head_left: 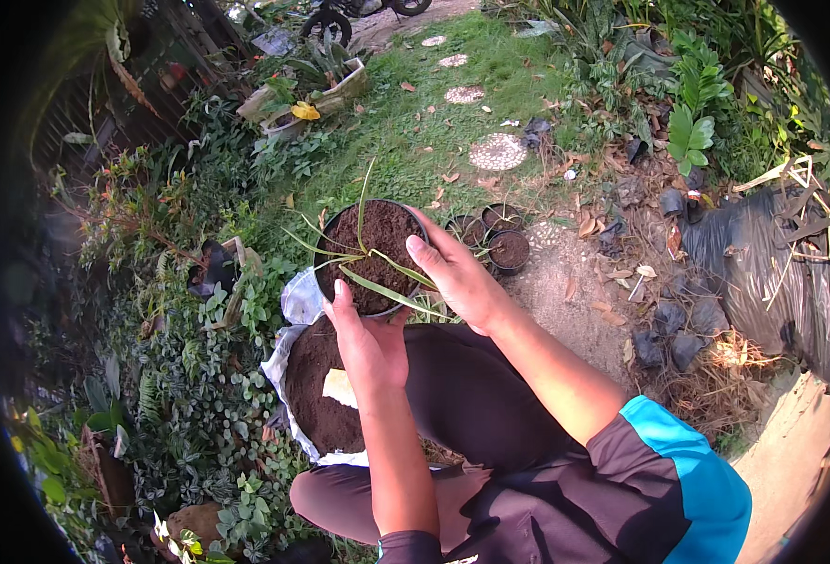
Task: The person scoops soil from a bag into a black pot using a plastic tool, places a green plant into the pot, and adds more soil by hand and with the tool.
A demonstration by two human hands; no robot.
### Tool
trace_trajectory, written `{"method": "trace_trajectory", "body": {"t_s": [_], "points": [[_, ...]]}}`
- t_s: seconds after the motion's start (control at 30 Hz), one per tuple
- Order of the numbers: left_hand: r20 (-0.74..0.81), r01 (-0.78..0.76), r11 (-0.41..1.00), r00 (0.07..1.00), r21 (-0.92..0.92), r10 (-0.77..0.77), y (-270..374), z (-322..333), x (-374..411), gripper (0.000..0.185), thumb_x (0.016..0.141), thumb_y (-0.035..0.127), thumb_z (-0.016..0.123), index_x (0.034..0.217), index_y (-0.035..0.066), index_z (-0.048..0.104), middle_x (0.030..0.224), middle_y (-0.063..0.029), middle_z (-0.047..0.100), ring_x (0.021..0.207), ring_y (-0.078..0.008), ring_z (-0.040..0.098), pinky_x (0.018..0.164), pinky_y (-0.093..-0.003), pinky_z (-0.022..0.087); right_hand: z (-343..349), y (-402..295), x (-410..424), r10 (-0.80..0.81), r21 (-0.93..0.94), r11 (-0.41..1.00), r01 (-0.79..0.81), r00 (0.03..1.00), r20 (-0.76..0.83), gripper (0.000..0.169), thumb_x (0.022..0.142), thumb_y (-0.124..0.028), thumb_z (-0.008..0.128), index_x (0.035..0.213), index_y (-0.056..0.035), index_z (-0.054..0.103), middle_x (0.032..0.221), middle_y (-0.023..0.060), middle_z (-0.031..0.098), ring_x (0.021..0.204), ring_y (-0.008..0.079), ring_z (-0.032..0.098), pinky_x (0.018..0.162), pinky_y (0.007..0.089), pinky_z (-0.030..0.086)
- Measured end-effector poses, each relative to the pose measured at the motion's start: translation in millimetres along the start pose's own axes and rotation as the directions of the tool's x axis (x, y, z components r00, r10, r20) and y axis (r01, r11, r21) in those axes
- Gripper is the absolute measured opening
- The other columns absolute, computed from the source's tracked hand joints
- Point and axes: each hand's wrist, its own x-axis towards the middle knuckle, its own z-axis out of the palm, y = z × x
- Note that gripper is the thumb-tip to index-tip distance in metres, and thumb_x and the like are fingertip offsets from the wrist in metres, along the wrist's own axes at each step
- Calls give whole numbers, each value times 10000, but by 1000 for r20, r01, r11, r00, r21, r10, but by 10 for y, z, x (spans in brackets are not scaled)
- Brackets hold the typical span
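Note:
A round black plastic pot [389, 224] filled with dark brown soil is held up between both hands. A small spider-like plant [362, 252] with narrow striped leaves stands in its middle. My left hand [367, 338] grips the near side of the pot, its thumb at the rim. On the pot's right side is my right hand [450, 268], thumb over the rim and fingers hidden behind the wall. Below the pot, an open white sack [279, 366] holds more dark soil, with a pale flat piece [341, 388] lying on it.
Several small black pots [509, 252] of soil stand on the ground beyond my right hand. Round pebbled stepping stones [498, 152] cross the grass. A black plastic sheet [746, 261] lies at the right, near crumpled dark bags [688, 347]. Dense plants grow at the left.

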Motion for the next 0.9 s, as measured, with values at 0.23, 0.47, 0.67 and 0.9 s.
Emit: {"method": "trace_trajectory", "body": {"t_s": [0.23, 0.47, 0.67, 0.9], "points": [[-35, 16, 1000, 999, -3, -16, 22, -62, 223, 660, 956, 540, 490, 1447, 116, 367, 1436, -112, 454, 1281, -308, 454, 1065, -539, 370, -30, 265, 167, -56, -124, 991, 57, 998, 6, 673, 1009, -401, 519, 1513, -23, 283, 1489, 174, 388, 1374, 225, 372, 1134, 347, 283], [22, 87, 990, 996, 109, -90, -72, -160, 530, 652, 981, 568, 443, 1447, 119, 362, 1423, -116, 467, 1264, -339, 470, 1057, -557, 356, -163, 361, 405, 18, -28, 999, -19, 999, -27, 630, 1018, -331, 520, 1505, -5, 289, 1392, 115, 491, 1247, 165, 477, 1095, 314, 327], [59, 256, 901, 954, 349, -294, -274, -240, 923, 756, 990, 478, 503, 1520, 129, 91, 1502, -255, 258, 1265, -412, 453, 1063, -533, 370, -669, 584, 586, 131, 8, 991, -131, 983, -125, 601, 1024, -277, 483, 1536, -63, 251, 1508, 127, 388, 1390, 209, 357, 1156, 342, 250], [207, 409, 819, 831, 402, -516, -1103, -290, 1119, 764, 961, 290, 583, 1523, 92, 104, 1491, -227, 297, 1296, -441, 428, 1099, -520, 348, -1471, 1111, 315, 156, -160, 960, -229, 914, -374, 571, 994, -277, 427, 1514, -69, 316, 1547, 166, 322, 1442, 257, 271, 1176, 359, 182]]}}
